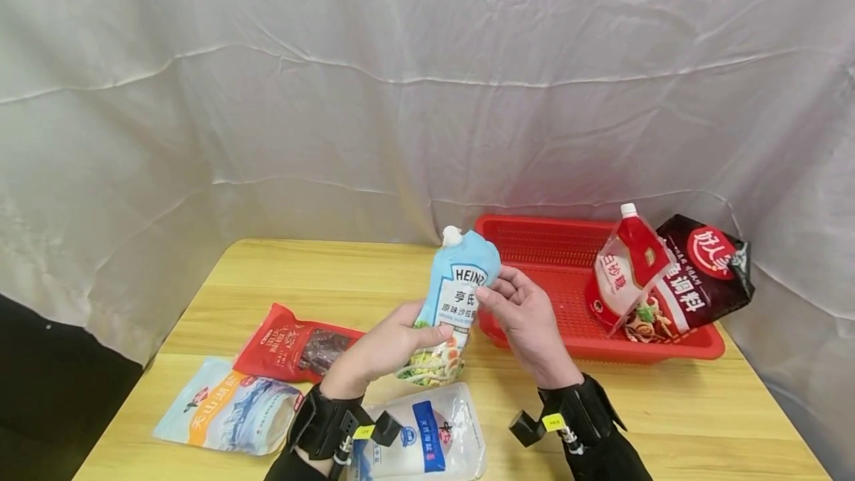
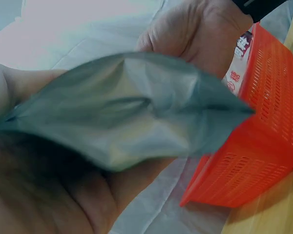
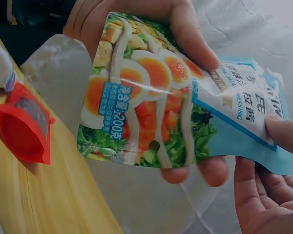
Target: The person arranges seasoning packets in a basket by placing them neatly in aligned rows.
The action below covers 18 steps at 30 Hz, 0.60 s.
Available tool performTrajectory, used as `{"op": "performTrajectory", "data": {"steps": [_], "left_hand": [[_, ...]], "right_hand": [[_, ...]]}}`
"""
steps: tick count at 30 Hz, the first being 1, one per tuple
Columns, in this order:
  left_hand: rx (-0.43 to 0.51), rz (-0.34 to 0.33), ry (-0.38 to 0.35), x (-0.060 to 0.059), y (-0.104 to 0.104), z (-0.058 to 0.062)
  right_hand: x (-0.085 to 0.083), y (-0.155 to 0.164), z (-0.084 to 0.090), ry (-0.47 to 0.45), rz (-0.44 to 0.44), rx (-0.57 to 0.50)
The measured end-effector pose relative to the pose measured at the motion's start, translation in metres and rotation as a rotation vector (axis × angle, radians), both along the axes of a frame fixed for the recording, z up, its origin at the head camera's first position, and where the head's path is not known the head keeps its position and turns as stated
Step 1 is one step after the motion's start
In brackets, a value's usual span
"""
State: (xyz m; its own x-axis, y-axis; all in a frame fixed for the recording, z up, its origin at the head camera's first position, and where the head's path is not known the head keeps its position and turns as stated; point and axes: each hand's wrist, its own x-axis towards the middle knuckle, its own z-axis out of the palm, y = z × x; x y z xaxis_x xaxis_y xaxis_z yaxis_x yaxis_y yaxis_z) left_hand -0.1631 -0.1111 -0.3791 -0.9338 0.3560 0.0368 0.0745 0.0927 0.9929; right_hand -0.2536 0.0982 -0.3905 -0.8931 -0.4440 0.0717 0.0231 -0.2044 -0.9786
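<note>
A light blue Heinz salad dressing pouch (image 1: pixel 449 306) with a white cap is held up above the table between both hands. The left hand (image 1: pixel 394 344) grips its lower left side, thumb across the front and fingers behind, as the right wrist view shows. On the upper right edge, the right hand (image 1: pixel 528 321) pinches the pouch between thumb and curled fingers. In the right wrist view the pouch's printed front (image 3: pixel 146 92) shows egg halves and salad. From the left wrist, its bottom fold (image 2: pixel 136 109) faces the camera.
A red basket (image 1: pixel 534 347) at the right holds a red-and-white spouted pouch (image 1: pixel 617 273) and a dark seasoning bag (image 1: pixel 708 273). On the wooden table (image 1: pixel 361 273) lie a red packet (image 1: pixel 287 344), a blue-white bag (image 1: pixel 227 407) and a white salt bag (image 1: pixel 427 429) near the front.
</note>
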Motion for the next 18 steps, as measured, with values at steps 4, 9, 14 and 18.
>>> {"op": "performTrajectory", "data": {"steps": [4,9,14,18], "left_hand": [[-0.010,-0.023,-0.008,-0.001,-0.001,-0.001],[-0.021,0.002,-0.003,-0.003,-0.005,-0.001],[-0.053,0.068,0.013,-0.007,-0.012,-0.003],[-0.051,0.187,0.011,-0.009,-0.017,-0.004]], "right_hand": [[0.002,0.001,0.000,-0.016,0.002,-0.041],[0.003,0.000,0.001,-0.029,-0.027,-0.105],[0.006,0.000,0.003,-0.022,-0.095,-0.171],[0.007,0.000,0.005,-0.013,-0.157,-0.232]]}}
